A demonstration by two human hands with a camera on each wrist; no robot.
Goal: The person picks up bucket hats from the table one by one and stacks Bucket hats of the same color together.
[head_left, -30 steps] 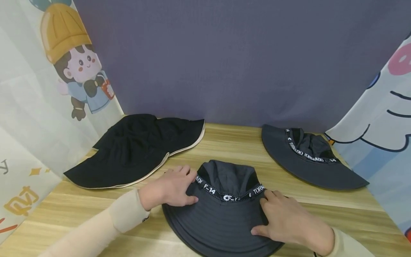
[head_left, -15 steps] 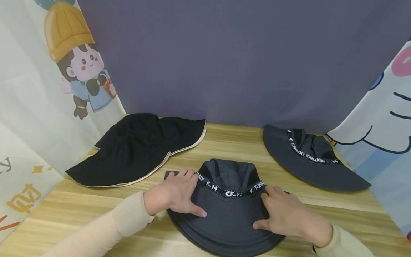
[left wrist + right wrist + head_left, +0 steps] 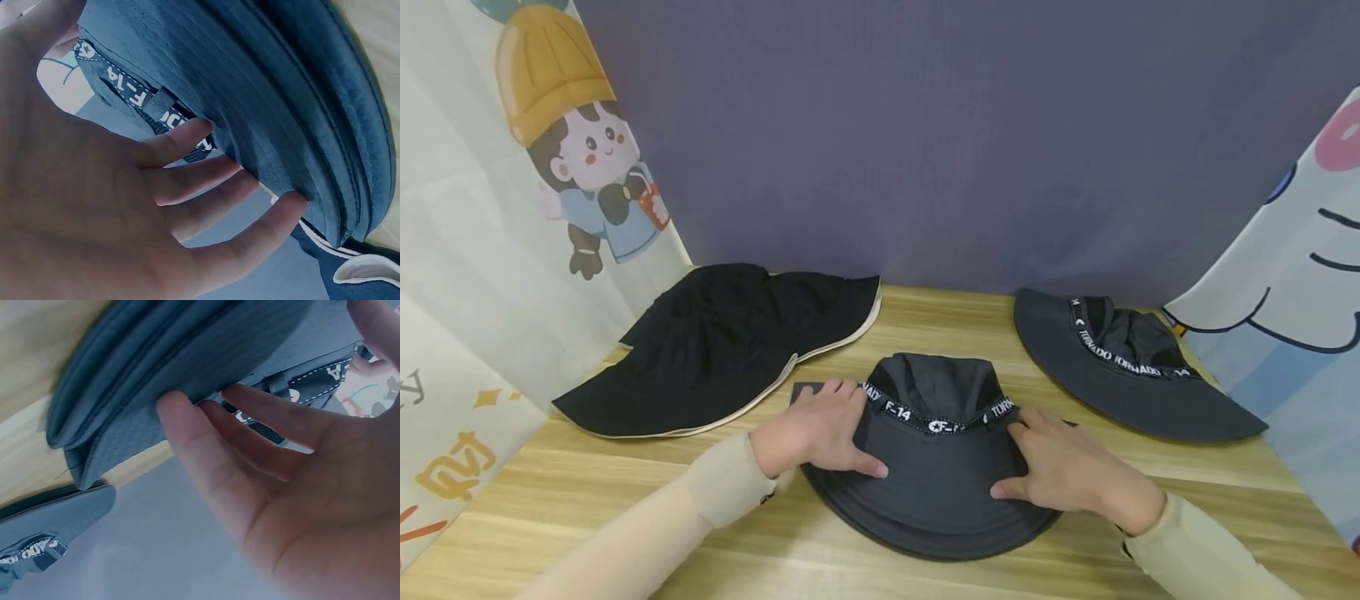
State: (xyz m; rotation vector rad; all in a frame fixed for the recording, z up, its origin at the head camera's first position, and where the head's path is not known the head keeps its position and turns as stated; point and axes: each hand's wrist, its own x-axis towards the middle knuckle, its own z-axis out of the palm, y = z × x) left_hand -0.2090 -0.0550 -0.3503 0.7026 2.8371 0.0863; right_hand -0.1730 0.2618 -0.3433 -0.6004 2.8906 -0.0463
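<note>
A dark grey sun hat (image 3: 940, 492) lies folded flat on the table, crown toward the back and wide brim toward the front. A black band with white lettering crosses its crown; the wrist views show layered brim edges. My left hand (image 3: 820, 427) rests on the left part of the brim, thumb on top. In the left wrist view its fingers (image 3: 219, 244) are spread and fairly straight, tips against the fabric. On the opposite side my right hand (image 3: 1063, 458) presses the brim with thumb and fingers spread; its fingertips (image 3: 178, 412) touch the cloth in the right wrist view.
Behind on the left lies a black hat (image 3: 700, 358) with pale brim edging. Another dark grey hat (image 3: 1120, 392) with a lettered band lies at the back right. A purple-grey backdrop (image 3: 925, 142) and printed cloth side walls (image 3: 467, 250) enclose the wooden table (image 3: 820, 575).
The front hat has slid away from the front edge toward the back, both hands moving with it. The left thumb has shifted further onto the brim. The other hats stay put.
</note>
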